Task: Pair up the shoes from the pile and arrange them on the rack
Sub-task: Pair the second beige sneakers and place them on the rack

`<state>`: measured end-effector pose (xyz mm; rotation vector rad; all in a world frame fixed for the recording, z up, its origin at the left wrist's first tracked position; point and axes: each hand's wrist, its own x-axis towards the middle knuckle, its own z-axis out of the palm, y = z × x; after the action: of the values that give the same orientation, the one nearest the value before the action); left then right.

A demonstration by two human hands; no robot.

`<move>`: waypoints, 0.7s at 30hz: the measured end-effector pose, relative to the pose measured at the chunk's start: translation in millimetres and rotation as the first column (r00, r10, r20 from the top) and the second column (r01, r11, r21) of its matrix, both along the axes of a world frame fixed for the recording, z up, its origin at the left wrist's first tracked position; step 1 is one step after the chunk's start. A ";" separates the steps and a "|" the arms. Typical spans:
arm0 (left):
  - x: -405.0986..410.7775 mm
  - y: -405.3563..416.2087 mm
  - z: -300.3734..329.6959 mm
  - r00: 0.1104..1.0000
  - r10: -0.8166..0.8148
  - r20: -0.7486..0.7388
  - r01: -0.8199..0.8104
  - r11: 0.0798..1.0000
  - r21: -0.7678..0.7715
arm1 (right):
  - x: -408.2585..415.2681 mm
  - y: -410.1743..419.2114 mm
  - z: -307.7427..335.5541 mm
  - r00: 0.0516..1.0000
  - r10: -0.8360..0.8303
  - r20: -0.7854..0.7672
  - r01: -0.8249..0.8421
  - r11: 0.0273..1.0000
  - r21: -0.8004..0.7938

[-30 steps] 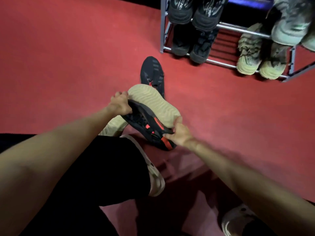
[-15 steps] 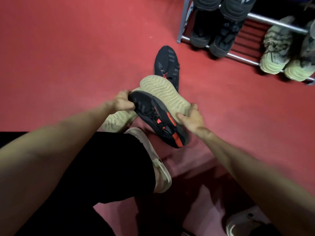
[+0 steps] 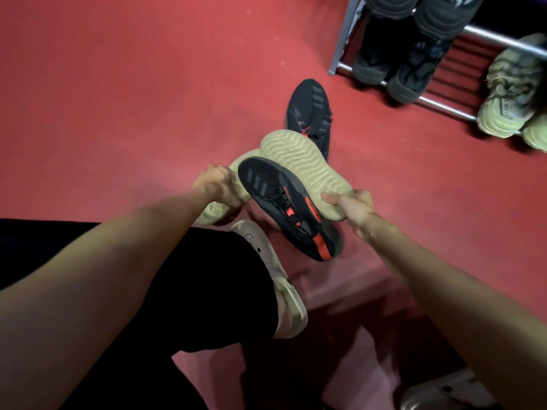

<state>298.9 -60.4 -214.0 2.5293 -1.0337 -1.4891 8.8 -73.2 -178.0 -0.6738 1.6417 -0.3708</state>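
Three shoes lie piled on the red floor in front of me. A black shoe with orange marks [image 3: 288, 208] lies on top, toe pointing up-left. My right hand [image 3: 353, 207] grips the heel end of a tan shoe turned sole-up [image 3: 305, 168]. My left hand [image 3: 214, 186] is closed on the edge of a second tan shoe [image 3: 217, 207], right beside the black shoe's toe. A second black shoe [image 3: 310, 109] lies flat on the floor behind the pile, partly hidden by the tan sole.
The metal shoe rack [image 3: 343, 34] stands at the top right, holding a dark pair [image 3: 393, 66] and a tan pair [image 3: 506, 96] on its lowest bars. My feet wear pale clogs [image 3: 285, 294]. A raised red step edge [image 3: 349, 287] runs below the pile.
My right hand has shifted from the black shoe's heel onto the sole-up tan shoe's heel. My left hand has slid off the black shoe's toe to the other tan shoe. The view moved closer.
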 end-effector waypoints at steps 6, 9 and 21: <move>-4.9 -28.1 85.6 0.707 -0.388 0.591 0.356 0.917 0.177 | -5.7 -15.9 24.3 0.983 -0.121 0.135 0.122 0.993 0.004; -13.5 -52.1 124.1 0.656 -0.279 0.702 0.333 0.941 0.063 | -10.8 -23.9 38.4 0.985 -0.124 0.122 0.139 0.983 -0.122; -113.4 -42.6 172.7 0.998 -0.025 0.051 0.038 0.963 -0.266 | -95.2 7.7 120.9 0.809 -0.220 -0.545 -0.183 0.787 -0.589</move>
<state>185.5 -103.0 -41.4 2.3789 -1.1959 -1.2067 -86.4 -65.5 -57.0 -1.3860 2.1368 -0.8030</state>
